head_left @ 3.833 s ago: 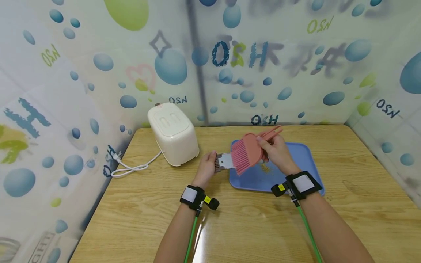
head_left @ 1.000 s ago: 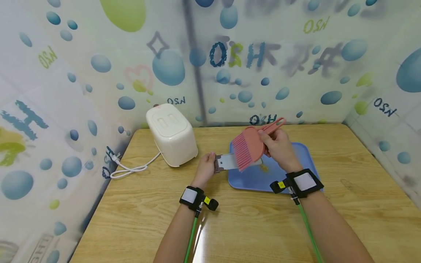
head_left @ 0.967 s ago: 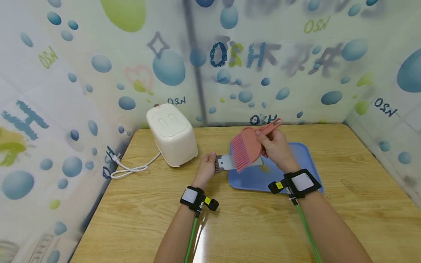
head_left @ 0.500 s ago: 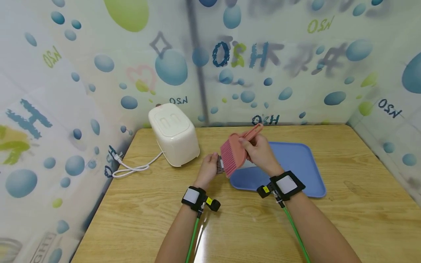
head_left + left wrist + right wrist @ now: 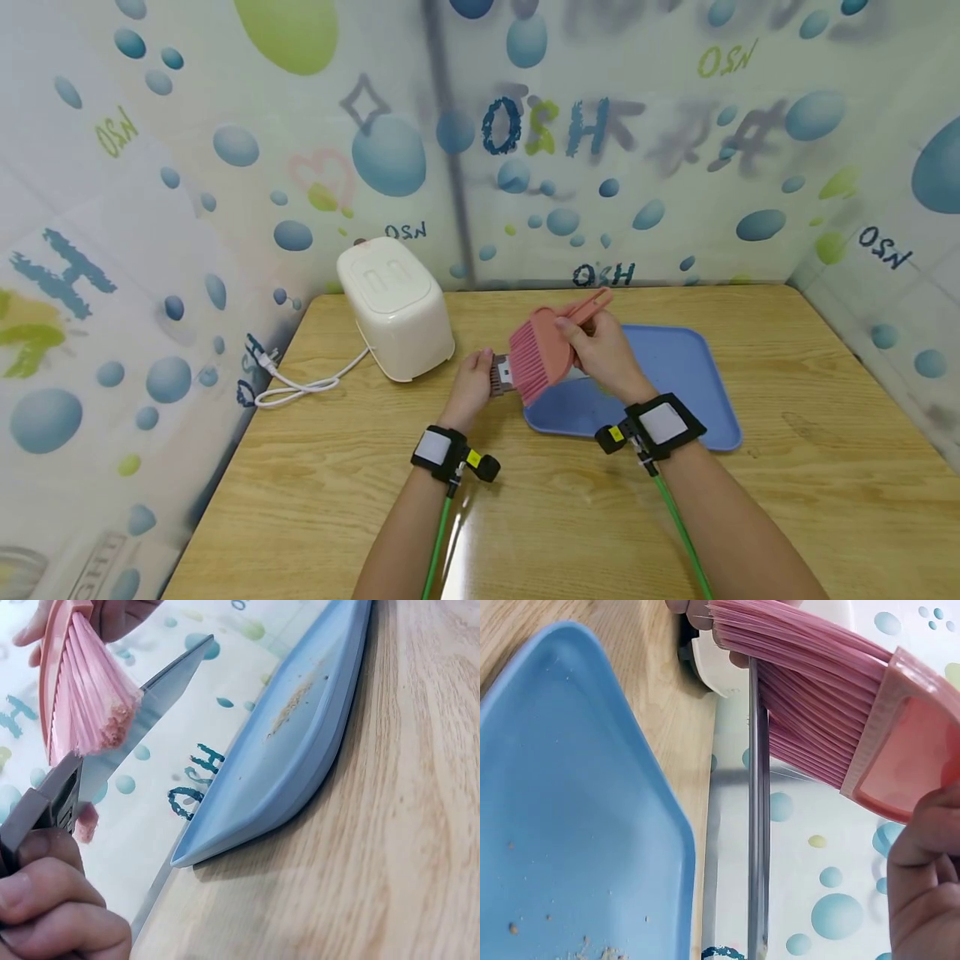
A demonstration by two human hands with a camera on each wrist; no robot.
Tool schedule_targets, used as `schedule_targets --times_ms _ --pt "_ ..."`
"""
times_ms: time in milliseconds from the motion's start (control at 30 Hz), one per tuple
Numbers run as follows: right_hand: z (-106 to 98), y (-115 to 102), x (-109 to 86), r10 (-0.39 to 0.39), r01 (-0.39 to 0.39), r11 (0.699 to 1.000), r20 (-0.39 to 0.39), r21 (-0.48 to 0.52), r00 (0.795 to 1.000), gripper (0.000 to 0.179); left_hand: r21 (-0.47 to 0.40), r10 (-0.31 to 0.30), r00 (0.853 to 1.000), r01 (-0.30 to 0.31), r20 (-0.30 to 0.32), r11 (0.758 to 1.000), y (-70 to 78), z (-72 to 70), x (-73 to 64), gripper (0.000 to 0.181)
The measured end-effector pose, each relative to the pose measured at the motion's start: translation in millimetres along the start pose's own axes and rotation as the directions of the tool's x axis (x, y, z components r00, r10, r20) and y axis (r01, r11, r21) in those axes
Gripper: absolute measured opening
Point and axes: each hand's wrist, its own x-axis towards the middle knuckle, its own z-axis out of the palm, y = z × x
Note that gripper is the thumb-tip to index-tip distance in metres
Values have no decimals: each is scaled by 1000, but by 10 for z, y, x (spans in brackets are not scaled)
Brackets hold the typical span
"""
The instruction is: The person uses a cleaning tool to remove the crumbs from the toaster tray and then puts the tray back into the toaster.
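My left hand (image 5: 471,387) grips the grey-brown slatted end of a flat metal crumb tray (image 5: 506,375), which reaches out over a blue tray (image 5: 678,367). In my right hand (image 5: 606,354) I pinch a salmon-pink brush (image 5: 553,342) near the base of its handle. Its pink bristles (image 5: 94,697) lie against the metal near the grey end, with crumbs caught on their tips. The brush covers much of the crumb tray in the head view; the right wrist view has the metal edge-on. Loose tan crumbs (image 5: 292,705) lie on the blue tray below.
A cream toaster (image 5: 393,308) stands at the back left of the wooden table (image 5: 540,525). Its white cord (image 5: 322,382) lies looped beside it, with the plug near the left wall. A patterned wall (image 5: 600,192) runs along the table's back edge.
Within the last second the brush swept left along the crumb tray toward its grey end, then came slightly back right. My left hand has held the crumb tray in much the same place.
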Motion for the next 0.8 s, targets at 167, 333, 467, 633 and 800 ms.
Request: schedule_targets --times_ms 167,333,467,633,800 --pt "-80 6 -21 3 -3 1000 -24 -16 1000 38 -11 1 1000 -1 -11 1000 -8 5 11 45" --pt "-155 15 -35 10 -12 999 -53 -44 999 37 -11 2 1000 -2 -12 1000 2 7 12 46" --pt "-200 17 -50 21 -26 998 -77 -65 997 38 -12 -5 1000 4 -8 1000 15 7 3 46" --pt "-253 38 -73 24 -30 997 -89 -67 996 39 -11 -10 1000 10 1 1000 11 1 -5 46" --pt "-299 58 -82 26 -35 996 -102 -83 994 39 -12 -17 1000 17 14 1000 0 -9 0 48"
